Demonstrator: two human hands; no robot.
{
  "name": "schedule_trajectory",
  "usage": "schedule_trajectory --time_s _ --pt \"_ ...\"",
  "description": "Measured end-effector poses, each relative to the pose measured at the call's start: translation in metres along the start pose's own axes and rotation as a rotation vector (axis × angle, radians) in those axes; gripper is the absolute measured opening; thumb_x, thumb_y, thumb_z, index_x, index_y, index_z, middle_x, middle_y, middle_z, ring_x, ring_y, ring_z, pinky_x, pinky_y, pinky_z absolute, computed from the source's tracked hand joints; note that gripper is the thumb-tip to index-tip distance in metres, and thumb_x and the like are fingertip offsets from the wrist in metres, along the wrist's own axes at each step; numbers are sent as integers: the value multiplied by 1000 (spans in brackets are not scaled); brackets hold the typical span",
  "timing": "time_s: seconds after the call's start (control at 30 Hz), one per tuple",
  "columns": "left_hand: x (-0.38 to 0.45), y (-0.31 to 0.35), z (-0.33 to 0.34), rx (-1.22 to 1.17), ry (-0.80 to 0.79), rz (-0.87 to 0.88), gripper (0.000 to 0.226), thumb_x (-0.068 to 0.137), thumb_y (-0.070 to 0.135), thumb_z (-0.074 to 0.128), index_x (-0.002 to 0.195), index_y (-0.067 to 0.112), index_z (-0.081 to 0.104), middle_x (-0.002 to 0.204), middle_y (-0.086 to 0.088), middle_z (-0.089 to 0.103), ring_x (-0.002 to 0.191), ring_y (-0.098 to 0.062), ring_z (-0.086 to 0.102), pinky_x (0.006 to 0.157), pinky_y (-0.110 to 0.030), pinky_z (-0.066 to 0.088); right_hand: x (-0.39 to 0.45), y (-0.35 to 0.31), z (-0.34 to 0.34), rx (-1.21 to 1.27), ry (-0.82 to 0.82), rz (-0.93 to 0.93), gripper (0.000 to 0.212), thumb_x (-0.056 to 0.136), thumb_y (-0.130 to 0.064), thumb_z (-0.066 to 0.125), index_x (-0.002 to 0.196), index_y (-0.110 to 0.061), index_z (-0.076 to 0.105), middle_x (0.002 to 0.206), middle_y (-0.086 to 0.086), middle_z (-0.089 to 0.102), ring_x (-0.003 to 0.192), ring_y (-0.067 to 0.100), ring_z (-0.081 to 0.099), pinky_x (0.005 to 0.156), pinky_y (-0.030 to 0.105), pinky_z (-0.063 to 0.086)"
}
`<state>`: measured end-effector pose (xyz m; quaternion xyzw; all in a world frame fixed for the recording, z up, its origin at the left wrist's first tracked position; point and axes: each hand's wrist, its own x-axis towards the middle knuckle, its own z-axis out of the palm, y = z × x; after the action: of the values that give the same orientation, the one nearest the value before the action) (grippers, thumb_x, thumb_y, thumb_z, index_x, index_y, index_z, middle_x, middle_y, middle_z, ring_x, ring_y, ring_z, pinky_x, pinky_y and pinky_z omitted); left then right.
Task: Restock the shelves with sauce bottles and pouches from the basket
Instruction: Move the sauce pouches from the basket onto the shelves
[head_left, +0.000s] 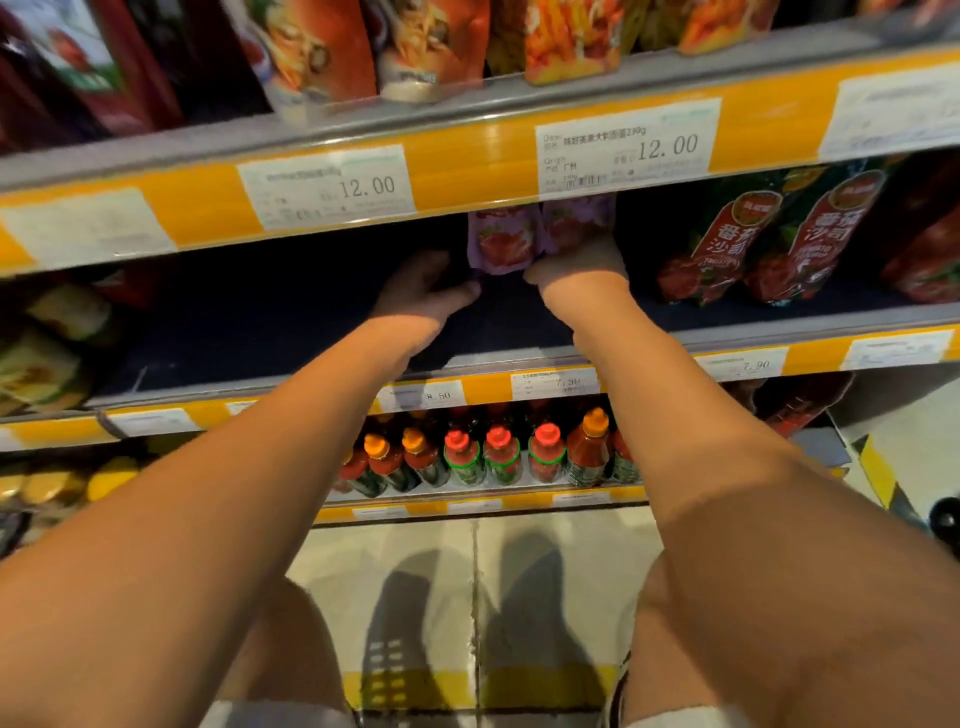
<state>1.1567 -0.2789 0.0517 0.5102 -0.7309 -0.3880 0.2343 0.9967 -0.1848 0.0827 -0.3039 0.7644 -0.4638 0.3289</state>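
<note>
Two purple pouches with red fruit pictures stand side by side deep on the middle shelf (519, 332): the left pouch (500, 244) and the right pouch (576, 221). My left hand (423, 291) reaches in just left of the left pouch, fingers spread and relaxed, thumb near its lower corner. My right hand (576, 267) is at the base of the right pouch, fingers curled up against it; the exact hold is hidden by the back of the hand. The basket is out of view.
Red and green tomato sauce pouches (769, 234) stand to the right on the same shelf. More pouches (363, 47) line the top shelf. Sauce bottles (498, 454) with red and orange caps fill the lower shelf. Yellow price strips (467, 171) edge each shelf.
</note>
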Motion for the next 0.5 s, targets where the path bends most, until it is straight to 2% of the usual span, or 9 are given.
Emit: schedule_trajectory --time_s 0.03,0.07,0.13,0.17,0.23,0.3,0.37,0.43,0.5 --pt "-7 1 -8 23 -5 -10 63 95 35 75 150 19 51 153 2 53 139 -16 50 103 -21 36 -4 -2 4 -74 -29 -31 25 96 -17 64 120 -17 60 114 3 53 102 20 54 96 38 54" --pt "-15 1 -18 17 -2 -7 63 94 33 75 151 19 51 154 1 53 140 -17 50 105 -21 36 -8 -6 9 -161 -51 -72 25 97 -17 63 121 -11 62 111 5 56 100 22 55 92 39 54" --pt "-36 0 -39 -33 16 20 58 94 25 76 148 19 55 150 1 56 138 -15 51 105 -21 37 -18 -14 18 -241 -69 -135 9 94 -15 65 99 -8 62 96 10 58 88 25 55 73 35 50" --pt "-48 -2 -50 -30 22 44 56 94 21 76 146 19 56 149 1 57 136 -13 52 104 -21 38 -25 -17 23 -240 -84 -132 12 92 -17 67 93 -8 60 91 12 57 82 25 55 67 34 46" --pt "-71 -8 -73 25 10 92 55 94 17 74 146 19 56 148 3 56 135 -10 51 106 -24 40 -37 -20 32 -272 -126 -133 19 90 -25 69 97 -8 63 92 12 62 81 27 59 64 35 47" --pt "-94 -16 -92 31 0 116 54 95 17 72 146 21 55 149 6 54 139 -6 46 115 -29 40 -49 -22 42 -342 -193 -202 24 91 -30 68 112 -19 64 97 7 63 89 28 62 70 33 47" --pt "-118 -28 -110 13 16 128 52 96 18 70 145 27 55 151 11 52 141 -3 43 119 -32 38 -61 -26 52 -338 -239 -285 49 91 -30 69 139 -21 58 109 5 65 100 27 64 77 30 47" --pt "-142 -40 -126 19 37 128 52 97 23 69 145 35 53 152 16 50 144 -5 42 121 -36 38 -74 -29 63 -316 -265 -355 59 91 -29 71 146 -18 54 133 6 65 115 25 64 92 32 50" --pt "-165 -52 -144 38 53 110 52 98 32 67 145 45 49 152 21 48 146 -9 41 121 -40 37 -89 -30 74 -327 -311 -418 60 91 -28 72 147 -19 53 145 2 59 126 22 59 101 33 47"
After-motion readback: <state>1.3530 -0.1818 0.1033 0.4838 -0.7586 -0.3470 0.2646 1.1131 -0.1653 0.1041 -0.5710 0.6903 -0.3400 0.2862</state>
